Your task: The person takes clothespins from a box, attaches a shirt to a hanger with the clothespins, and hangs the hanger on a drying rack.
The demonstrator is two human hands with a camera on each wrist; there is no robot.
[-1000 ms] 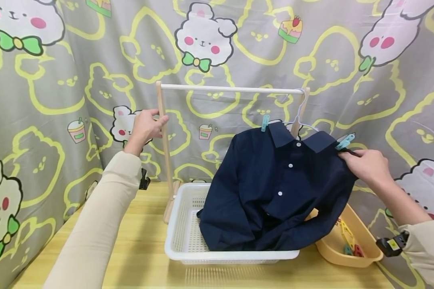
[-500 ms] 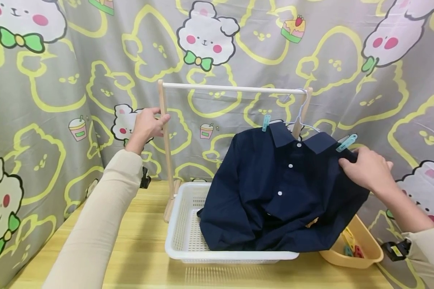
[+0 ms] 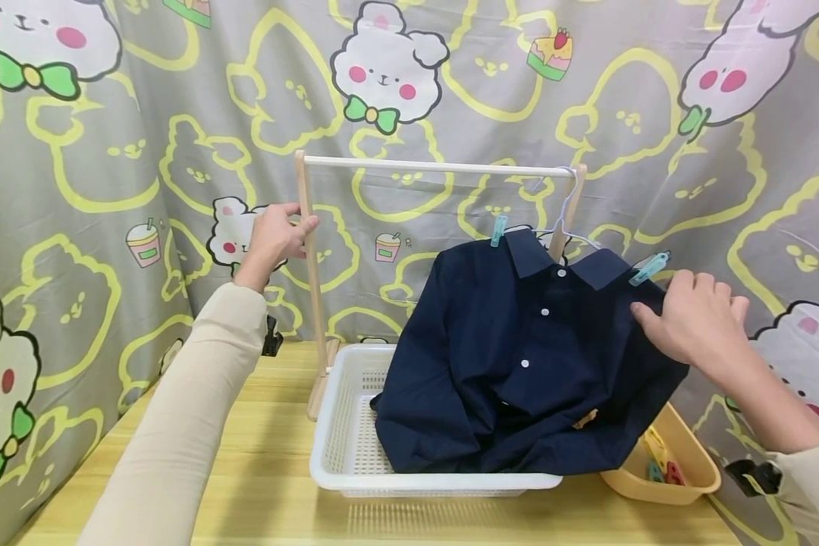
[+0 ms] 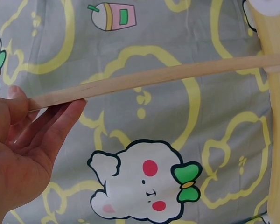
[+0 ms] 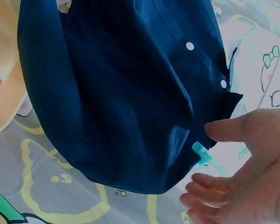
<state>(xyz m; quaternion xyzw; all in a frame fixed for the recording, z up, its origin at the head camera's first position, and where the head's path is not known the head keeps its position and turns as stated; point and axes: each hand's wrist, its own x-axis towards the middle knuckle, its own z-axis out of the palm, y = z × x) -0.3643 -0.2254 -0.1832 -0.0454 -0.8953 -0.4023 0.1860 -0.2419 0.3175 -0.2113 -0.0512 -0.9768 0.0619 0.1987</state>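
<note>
A navy long-sleeved shirt [image 3: 484, 326] with white buttons hangs from a pale hanger [image 3: 563, 216] at the right end of a small clothes rack [image 3: 437, 167]. One teal clothespin [image 3: 499, 230] sits at the left shoulder as seen, another clothespin [image 3: 650, 268] at the right. My left hand [image 3: 275, 241] holds the rack's left wooden post, which the left wrist view shows between thumb and fingers [image 4: 67, 121]. By the shirt's right shoulder is my right hand [image 3: 701, 322], thumb and fingers spread with nothing between them in the right wrist view.
Under the shirt stands a white plastic basket [image 3: 444, 482], the lower folds of the shirt lying over it. A yellow bin [image 3: 676, 491] with several coloured clothespins [image 3: 663, 466] is at the right, partly covered by a sleeve. A patterned curtain [image 3: 396, 91] hangs behind.
My right hand has let go of the shirt's right shoulder beside the clothespin and opened. The sleeve there has dropped outward over the bin. My left hand stays on the post.
</note>
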